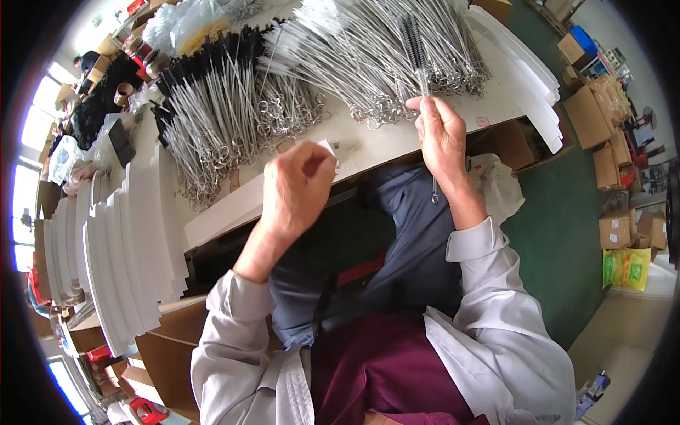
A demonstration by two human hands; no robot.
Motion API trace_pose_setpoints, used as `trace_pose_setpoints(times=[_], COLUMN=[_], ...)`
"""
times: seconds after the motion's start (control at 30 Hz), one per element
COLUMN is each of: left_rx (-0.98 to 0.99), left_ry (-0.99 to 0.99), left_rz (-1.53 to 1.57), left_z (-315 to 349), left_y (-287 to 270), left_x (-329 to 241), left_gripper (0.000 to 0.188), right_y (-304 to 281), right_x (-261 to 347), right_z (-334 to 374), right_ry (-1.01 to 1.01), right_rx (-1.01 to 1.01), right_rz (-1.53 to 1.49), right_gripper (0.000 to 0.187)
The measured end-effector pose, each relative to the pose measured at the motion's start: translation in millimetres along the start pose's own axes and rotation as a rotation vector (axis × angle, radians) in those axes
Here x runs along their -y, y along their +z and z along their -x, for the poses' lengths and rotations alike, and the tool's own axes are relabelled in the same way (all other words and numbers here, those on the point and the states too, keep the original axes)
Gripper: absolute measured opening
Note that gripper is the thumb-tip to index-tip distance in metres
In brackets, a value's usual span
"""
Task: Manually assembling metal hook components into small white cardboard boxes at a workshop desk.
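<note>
My right hand [440,134] is closed on a tube brush [413,44]. Its black bristle end points up and away over the table, and its thin wire stem runs down through the fist to a small loop below. My left hand [297,185] is curled closed over the table's front edge. A small white piece [326,146] shows right beside its fingertips; whether the fingers grip it is hidden. Beyond the hands lie a pile of black-bristled brushes [219,106] and a bigger pile of white-bristled brushes [354,60], their wire loops toward me.
The white table [506,103] spans the front. Stacked white strips [131,248] stand at the left, more white strips [520,64] at the right. Clear plastic bags [188,28] lie at the back. A whitish bag [496,185] hangs near my right forearm. Cardboard boxes [591,117] line the right side.
</note>
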State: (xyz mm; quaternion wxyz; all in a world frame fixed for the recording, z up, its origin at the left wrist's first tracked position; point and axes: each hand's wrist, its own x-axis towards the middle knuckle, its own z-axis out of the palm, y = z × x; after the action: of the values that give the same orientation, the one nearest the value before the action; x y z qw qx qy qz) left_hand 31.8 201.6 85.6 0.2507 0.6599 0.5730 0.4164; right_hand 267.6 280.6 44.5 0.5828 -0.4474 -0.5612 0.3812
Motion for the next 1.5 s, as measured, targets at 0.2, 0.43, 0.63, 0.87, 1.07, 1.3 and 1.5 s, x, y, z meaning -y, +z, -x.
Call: trace_pose_setpoints(times=[0.2, 0.43, 0.63, 0.87, 1.07, 1.3, 1.5], left_rx=[-0.003, 0.246, 0.175, -0.204, -0.301, -0.242, -0.335], left_ry=[0.085, -0.394, -0.399, 0.115, 0.336, 0.336, 0.282], left_rz=[-0.217, -0.035, 0.054, -0.236, -0.282, -0.199, -0.04], left_z=[-81, -111, -101, -86, -81, -89, -107], left_y=[42, 65, 50, 20, 12, -25, -56], left_x=[37, 40, 18, 7, -17, -27, -39], left_gripper=[0.023, 0.024, 0.017, 0.012, 0.011, 0.012, 0.009], right_y=[-10, -6, 12, 66, 77, 93, 102], right_x=[-4, 4, 13, -15, -4, -25, -36], right_z=[7, 11, -3, -42, -74, -98, -106], right_ry=[-0.018, 0.038, 0.053, 0.182, 0.339, 0.426, 0.409], right_rx=[0.036, 0.149, 0.197, 0.387, 0.333, 0.266, 0.189], right_rz=[0.153, 0.099, -0.022, -0.201, -0.346, -0.523, -0.467], right_gripper=[0.033, 0.031, 0.034, 0.035, 0.035, 0.035, 0.036])
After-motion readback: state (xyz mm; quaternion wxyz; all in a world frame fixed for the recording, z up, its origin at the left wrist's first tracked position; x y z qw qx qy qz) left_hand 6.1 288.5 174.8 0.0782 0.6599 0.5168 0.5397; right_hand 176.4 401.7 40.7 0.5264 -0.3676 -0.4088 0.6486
